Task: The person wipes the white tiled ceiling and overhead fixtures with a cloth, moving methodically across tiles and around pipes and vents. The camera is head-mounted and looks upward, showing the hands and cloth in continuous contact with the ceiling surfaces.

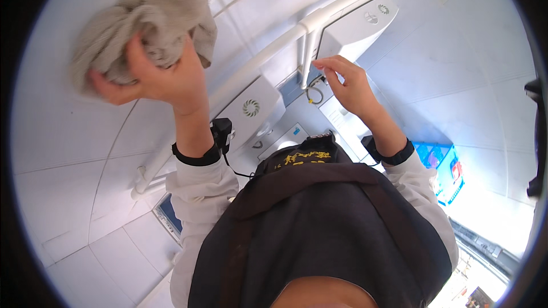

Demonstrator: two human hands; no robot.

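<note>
A bunched beige cloth is in my left hand, its fingers curled into the folds. The cloth lies over the pale wall panel at the upper left; whether it presses on the panel I cannot tell. My right hand is raised with its thumb apart from the bent fingers, and nothing shows in it. Its fingertips are close to the white handrail and the short post under it. Contact there is unclear. Both wrists wear black bands, the left with a small dark device.
Two white wall units with round green marks, a nearer one and a farther one, stand beyond the rail. A looped grey hose hangs between them. At the right is a blue basket with things in it. My dark apron fills the lower middle.
</note>
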